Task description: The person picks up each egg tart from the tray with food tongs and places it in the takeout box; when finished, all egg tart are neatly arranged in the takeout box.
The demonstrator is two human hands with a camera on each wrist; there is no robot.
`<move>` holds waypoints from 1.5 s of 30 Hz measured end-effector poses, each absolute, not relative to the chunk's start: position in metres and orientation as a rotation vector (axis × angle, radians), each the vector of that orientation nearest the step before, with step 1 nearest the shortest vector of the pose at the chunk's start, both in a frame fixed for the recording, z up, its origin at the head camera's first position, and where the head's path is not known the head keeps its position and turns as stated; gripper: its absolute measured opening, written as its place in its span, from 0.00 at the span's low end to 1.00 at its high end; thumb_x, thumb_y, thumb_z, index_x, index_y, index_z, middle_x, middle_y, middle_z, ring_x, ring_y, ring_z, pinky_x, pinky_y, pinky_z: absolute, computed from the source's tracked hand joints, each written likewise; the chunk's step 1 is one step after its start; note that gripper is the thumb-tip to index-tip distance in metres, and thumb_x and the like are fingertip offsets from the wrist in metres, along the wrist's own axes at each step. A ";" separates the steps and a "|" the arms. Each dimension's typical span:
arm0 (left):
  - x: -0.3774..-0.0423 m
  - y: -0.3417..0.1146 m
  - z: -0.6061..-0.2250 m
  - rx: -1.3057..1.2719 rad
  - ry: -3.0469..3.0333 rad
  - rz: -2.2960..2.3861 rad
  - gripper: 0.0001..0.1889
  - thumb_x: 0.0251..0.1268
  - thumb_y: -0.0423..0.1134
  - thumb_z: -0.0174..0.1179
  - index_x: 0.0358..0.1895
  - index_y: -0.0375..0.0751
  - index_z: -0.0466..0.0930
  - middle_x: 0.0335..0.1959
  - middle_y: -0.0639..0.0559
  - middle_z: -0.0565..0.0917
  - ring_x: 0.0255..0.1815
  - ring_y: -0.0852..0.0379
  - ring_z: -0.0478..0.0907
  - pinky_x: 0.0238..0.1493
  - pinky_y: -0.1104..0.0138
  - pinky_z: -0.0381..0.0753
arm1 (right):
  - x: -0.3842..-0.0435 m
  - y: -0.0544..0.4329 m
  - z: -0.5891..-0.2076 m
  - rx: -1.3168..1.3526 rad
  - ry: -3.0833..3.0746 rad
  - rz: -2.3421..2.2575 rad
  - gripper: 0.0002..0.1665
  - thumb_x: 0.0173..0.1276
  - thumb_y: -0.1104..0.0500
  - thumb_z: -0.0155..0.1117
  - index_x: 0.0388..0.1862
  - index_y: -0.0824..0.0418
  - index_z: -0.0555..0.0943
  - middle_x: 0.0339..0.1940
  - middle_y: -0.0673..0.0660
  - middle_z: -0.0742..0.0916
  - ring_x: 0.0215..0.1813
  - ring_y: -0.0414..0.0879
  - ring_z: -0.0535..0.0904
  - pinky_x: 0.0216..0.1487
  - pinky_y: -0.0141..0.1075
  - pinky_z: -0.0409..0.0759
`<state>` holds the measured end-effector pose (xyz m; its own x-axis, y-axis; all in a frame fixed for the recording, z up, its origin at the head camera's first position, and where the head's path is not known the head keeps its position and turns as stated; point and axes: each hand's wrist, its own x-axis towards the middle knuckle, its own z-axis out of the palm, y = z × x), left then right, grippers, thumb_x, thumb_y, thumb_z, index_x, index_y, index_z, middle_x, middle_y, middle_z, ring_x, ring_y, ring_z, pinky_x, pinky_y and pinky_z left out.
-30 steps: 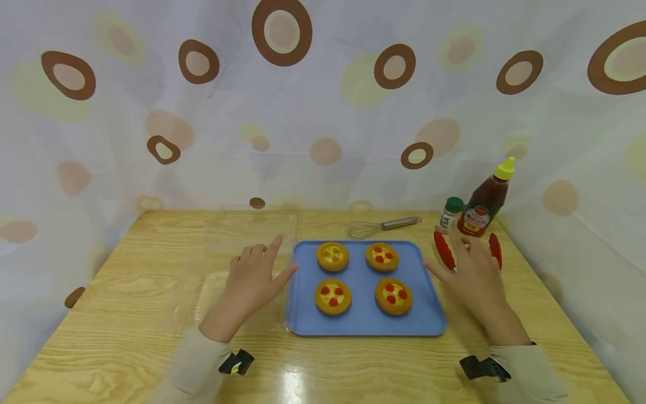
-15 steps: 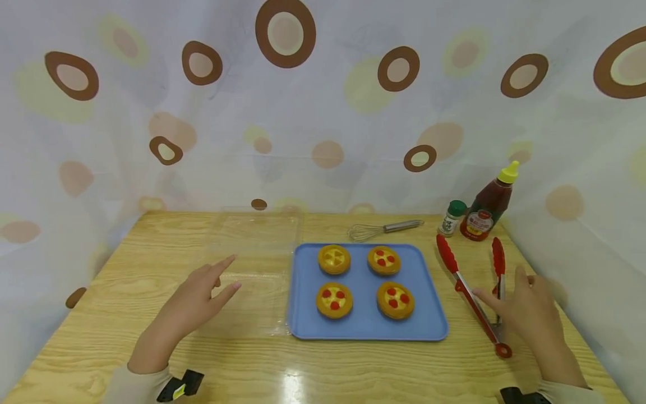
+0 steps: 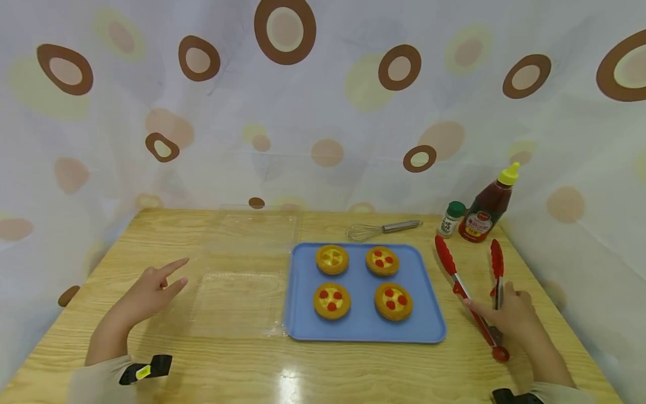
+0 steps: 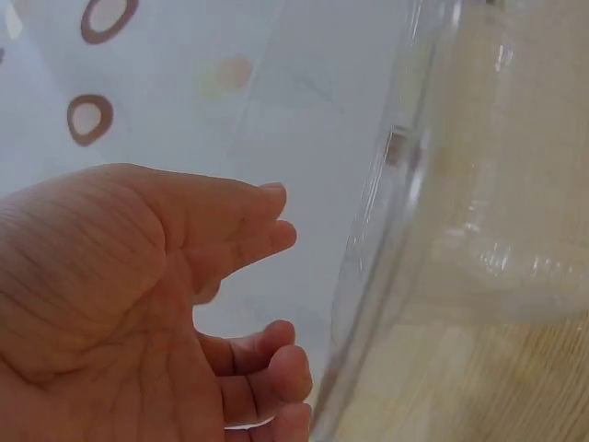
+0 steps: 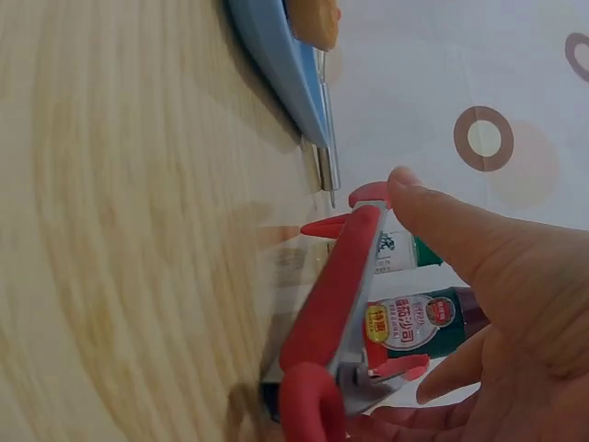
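Tongs (image 3: 483, 327): near right edge of the table (image 3: 353, 373) | my right hand (image 3: 516, 317): thumb and fingers apart over the arms, firm contact unclear | my left hand (image 3: 147, 294): parted, holding nothing | probably light, springy; best squeezed mid-arm

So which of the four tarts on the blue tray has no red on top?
The back-left tart: its topping is all yellowish, while the other three each carry three red pieces.

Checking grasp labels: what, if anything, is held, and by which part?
The left hand holds nothing. The right hand is at the handle half of the red tongs; whether it grips them cannot be told.
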<state>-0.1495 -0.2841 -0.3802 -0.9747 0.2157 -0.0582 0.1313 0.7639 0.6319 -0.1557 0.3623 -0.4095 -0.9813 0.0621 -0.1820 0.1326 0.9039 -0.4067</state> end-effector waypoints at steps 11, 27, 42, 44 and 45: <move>-0.151 -0.307 -0.410 0.340 2.338 1.422 0.27 0.77 0.41 0.41 0.72 0.31 0.53 0.20 0.50 0.62 0.16 0.50 0.55 0.22 0.61 0.64 | -0.156 0.358 -0.416 0.196 2.875 -0.664 0.70 0.59 0.33 0.62 0.61 0.93 0.43 0.51 0.89 0.61 0.52 0.79 0.63 0.50 0.66 0.68; -0.155 -0.314 -0.459 0.659 1.933 2.141 0.24 0.75 0.24 0.35 0.65 0.44 0.71 0.30 0.60 0.69 0.23 0.50 0.50 0.26 0.59 0.53 | -0.154 0.356 -0.422 0.068 3.043 -0.729 0.55 0.61 0.43 0.65 0.59 0.90 0.56 0.48 0.88 0.66 0.48 0.80 0.66 0.43 0.65 0.69; -0.162 -0.313 -0.468 0.829 1.827 2.264 0.27 0.70 0.18 0.35 0.70 0.38 0.63 0.23 0.51 0.61 0.19 0.52 0.48 0.19 0.62 0.49 | -0.147 0.352 -0.399 0.055 3.104 -0.750 0.56 0.59 0.42 0.68 0.62 0.88 0.57 0.35 0.71 0.73 0.33 0.56 0.72 0.26 0.38 0.69; -0.164 -0.313 -0.468 0.814 1.853 2.254 0.28 0.70 0.18 0.36 0.70 0.39 0.63 0.23 0.49 0.58 0.19 0.52 0.48 0.18 0.62 0.48 | -0.145 0.350 -0.396 0.055 3.112 -0.756 0.56 0.59 0.42 0.68 0.62 0.87 0.58 0.34 0.70 0.73 0.32 0.56 0.72 0.26 0.38 0.68; -0.164 -0.313 -0.468 0.803 1.866 2.247 0.28 0.70 0.18 0.37 0.70 0.40 0.64 0.23 0.49 0.57 0.19 0.52 0.48 0.18 0.62 0.48 | -0.144 0.349 -0.395 0.056 3.114 -0.756 0.56 0.58 0.42 0.68 0.62 0.87 0.57 0.34 0.69 0.74 0.32 0.55 0.72 0.25 0.38 0.68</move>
